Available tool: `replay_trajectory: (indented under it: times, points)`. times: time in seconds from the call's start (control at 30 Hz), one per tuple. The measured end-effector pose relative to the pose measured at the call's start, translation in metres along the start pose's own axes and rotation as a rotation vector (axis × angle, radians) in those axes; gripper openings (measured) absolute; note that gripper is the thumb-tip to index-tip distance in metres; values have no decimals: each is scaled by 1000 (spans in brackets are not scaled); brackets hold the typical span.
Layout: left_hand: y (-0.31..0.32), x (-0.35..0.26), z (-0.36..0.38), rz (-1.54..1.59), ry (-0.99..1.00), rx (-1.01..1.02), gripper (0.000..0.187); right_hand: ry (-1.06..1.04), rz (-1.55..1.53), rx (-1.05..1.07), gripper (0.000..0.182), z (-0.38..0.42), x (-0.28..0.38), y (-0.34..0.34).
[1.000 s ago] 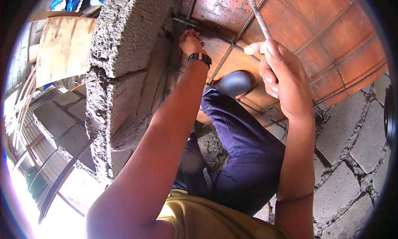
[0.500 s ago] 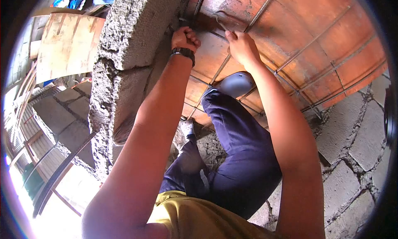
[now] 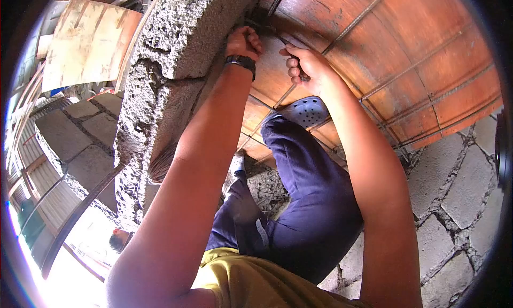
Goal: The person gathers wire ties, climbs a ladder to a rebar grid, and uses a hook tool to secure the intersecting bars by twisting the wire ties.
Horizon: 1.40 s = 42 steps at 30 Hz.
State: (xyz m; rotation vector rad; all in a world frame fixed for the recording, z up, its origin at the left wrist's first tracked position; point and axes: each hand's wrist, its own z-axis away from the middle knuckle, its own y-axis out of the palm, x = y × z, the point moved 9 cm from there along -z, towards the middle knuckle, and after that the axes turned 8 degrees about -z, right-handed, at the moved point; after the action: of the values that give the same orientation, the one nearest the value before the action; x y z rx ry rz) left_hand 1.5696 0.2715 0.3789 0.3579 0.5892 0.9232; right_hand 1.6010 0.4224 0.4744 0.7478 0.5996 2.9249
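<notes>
My left hand (image 3: 244, 42), with a dark band at the wrist, is closed beside the concrete block edge, near the crossing of steel bars; what its fingers grip is too small to make out. My right hand (image 3: 304, 67) is wrapped round a dark hand tool (image 3: 304, 76), whose thin tip points up and left toward my left hand. Under both hands lies an orange-brown panel (image 3: 395, 46) crossed by a grid of steel rebar (image 3: 357, 21).
A rough concrete block wall (image 3: 160, 67) rises left of my left arm. My foot in a grey perforated clog (image 3: 307, 112) rests on the panel. Block masonry (image 3: 438, 201) lies at the right. A plywood sheet (image 3: 85, 46) stands at far left, and part of a person's head (image 3: 118, 239) shows at lower left.
My right hand has turned and moved slightly down, and its tool handle now shows. My left hand has shifted a little up. The view has shifted slightly, and a person's head has appeared at lower left.
</notes>
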Motion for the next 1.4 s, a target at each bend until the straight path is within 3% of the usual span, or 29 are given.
replay_trajectory:
  times: [0.1,0.17,0.23,0.3,0.43,0.53,0.57,0.63,0.67,0.7,0.77,0.8,0.93,0.97,1.03,1.07,1.1,1.17,1.2,1.23,1.3,1.37,1.4]
  points:
    - [7,4,-8,-39,-3,139,24,35,-71,88,18,1,-5,10]
    - [3,1,-2,-332,257,44,24,54,-58,62,17,3,-4,9]
    - [11,23,19,-445,292,-18,23,57,-15,42,19,5,-1,12]
    - [17,22,27,-562,327,-82,24,11,307,-45,20,11,10,10]
    - [24,27,22,-474,252,-61,20,-104,603,-63,24,9,27,21]
    - [13,27,11,-436,256,-64,21,-186,1130,-125,25,5,39,33]
    - [13,25,12,-445,249,-51,21,-186,1121,-140,25,4,43,37]
    - [19,17,21,-653,331,4,23,-83,1504,-92,19,6,43,50]
    - [12,24,-11,-588,309,195,25,-168,1495,-101,17,13,51,61]
    - [15,18,-10,-605,303,210,25,-172,1478,-119,17,13,57,63]
    - [8,13,-12,-983,305,111,26,-113,1549,-77,17,14,57,68]
    - [0,22,-23,-809,131,49,29,-140,1511,-96,18,19,55,70]
    - [2,13,-49,-1210,286,212,33,-248,1659,-122,22,33,56,87]
    - [-1,18,-45,-1000,179,261,34,-252,1653,-127,22,26,49,83]
    - [-5,28,-31,-575,-29,343,37,-680,1703,-297,24,14,50,85]
    - [1,32,-26,-361,-129,385,38,-584,1708,-347,29,12,41,84]
    - [14,36,-23,-146,-230,430,39,-473,1483,-669,26,15,44,73]
    - [16,29,-25,-169,-206,372,37,-426,1641,-411,29,15,24,78]
    - [14,22,-28,-190,-177,308,34,-607,1591,-438,33,14,22,76]
    - [10,14,-29,-210,-146,243,32,-605,1585,-440,33,10,16,74]
    - [6,9,-47,-277,-103,195,30,-964,1343,-395,46,27,27,87]
    - [-4,2,-51,-342,-67,147,29,-769,1053,-252,43,22,21,72]
    - [-3,0,-45,-569,-112,192,32,-651,943,-232,42,20,12,66]
